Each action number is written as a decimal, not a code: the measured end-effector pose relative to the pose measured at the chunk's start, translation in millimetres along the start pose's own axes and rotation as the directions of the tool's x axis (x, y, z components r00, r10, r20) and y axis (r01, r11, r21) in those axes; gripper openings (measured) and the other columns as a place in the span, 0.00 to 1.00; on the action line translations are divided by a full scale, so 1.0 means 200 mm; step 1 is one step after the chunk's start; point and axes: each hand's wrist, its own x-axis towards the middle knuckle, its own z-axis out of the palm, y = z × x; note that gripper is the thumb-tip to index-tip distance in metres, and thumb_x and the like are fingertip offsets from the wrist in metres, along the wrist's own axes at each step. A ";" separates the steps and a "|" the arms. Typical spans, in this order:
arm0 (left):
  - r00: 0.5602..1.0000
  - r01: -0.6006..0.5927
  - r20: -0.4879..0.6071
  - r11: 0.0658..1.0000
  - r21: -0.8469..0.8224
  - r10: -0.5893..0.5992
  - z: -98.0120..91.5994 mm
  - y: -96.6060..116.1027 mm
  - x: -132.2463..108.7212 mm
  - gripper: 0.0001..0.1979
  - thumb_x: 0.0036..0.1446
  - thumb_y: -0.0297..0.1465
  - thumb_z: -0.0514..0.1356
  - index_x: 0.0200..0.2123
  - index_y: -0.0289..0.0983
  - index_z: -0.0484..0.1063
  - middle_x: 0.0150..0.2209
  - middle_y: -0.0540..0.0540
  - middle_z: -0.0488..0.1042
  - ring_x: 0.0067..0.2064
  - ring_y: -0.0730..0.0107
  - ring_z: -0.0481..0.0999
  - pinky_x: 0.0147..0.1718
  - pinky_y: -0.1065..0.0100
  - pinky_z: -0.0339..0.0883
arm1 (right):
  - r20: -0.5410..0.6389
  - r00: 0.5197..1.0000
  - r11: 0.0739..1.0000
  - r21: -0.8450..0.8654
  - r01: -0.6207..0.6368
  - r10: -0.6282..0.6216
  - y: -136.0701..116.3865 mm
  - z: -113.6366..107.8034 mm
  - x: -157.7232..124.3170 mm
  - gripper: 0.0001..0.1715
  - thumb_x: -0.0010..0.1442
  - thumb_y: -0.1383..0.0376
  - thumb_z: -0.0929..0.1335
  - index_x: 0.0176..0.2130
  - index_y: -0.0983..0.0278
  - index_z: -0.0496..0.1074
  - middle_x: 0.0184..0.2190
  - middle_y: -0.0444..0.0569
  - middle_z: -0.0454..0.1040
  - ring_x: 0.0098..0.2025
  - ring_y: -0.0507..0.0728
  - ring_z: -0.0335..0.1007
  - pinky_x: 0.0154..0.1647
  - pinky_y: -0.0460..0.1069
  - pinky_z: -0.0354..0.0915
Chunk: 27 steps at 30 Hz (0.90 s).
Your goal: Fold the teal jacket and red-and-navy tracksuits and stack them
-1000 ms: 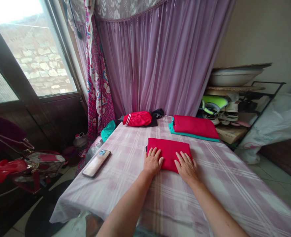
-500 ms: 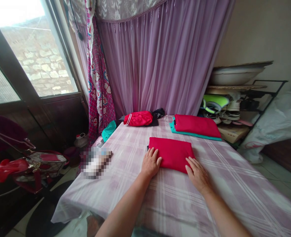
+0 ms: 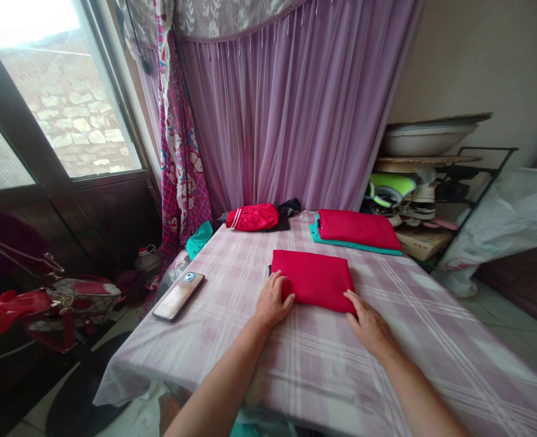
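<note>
1. The folded red cloth point(image 3: 313, 280) is lying flat on the checked tablecloth point(image 3: 323, 364), at the middle of the table.
2. The left hand point(image 3: 271, 300) is curling its fingers over the cloth's near left corner. Whether it is pinching the fold cannot be told.
3. The right hand point(image 3: 369, 325) is resting loosely spread and holding nothing, with its fingertips touching the near right corner.
4. Judged step: the person is taking up the finished fold by its near edge.
5. A lift from here is calling for fingers under both corners, kept level so the layers do not slip.
6. A phone point(image 3: 178, 295) is lying to the left, and a red-on-teal stack point(image 3: 357, 229) is sitting behind.
7. Against the earlier frame, both hands are sitting lower, having slid off the cloth's top to its near corners.
</note>
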 end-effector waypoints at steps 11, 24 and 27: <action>0.959 -0.145 0.264 0.981 0.132 0.107 -0.17 -0.05 -0.03 0.21 0.63 0.27 0.53 0.58 0.43 0.69 0.63 0.44 0.69 0.63 0.63 0.68 0.63 0.57 0.62 | 0.034 0.999 0.996 -0.087 0.029 -0.026 0.01 -0.05 0.03 0.27 0.57 0.75 0.59 0.49 0.60 0.76 0.52 0.50 0.79 0.50 0.58 0.77 0.52 0.52 0.74; 0.945 -0.131 0.325 0.954 0.269 0.038 -0.23 -0.04 -0.03 0.16 0.67 0.28 0.50 0.52 0.43 0.72 0.53 0.48 0.78 0.54 0.68 0.76 0.55 0.64 0.68 | 0.093 0.995 0.984 -0.174 0.039 -0.023 -0.07 -0.17 -0.03 0.25 0.59 0.73 0.59 0.47 0.59 0.79 0.48 0.49 0.81 0.45 0.58 0.80 0.42 0.51 0.75; 0.945 -0.132 0.324 0.951 0.280 0.036 -0.23 -0.03 -0.04 0.14 0.69 0.31 0.48 0.51 0.43 0.72 0.51 0.48 0.79 0.53 0.68 0.77 0.54 0.64 0.69 | 0.080 0.997 0.985 -0.172 0.032 -0.018 -0.08 -0.16 -0.04 0.25 0.58 0.72 0.59 0.46 0.59 0.79 0.50 0.48 0.80 0.47 0.57 0.79 0.44 0.50 0.75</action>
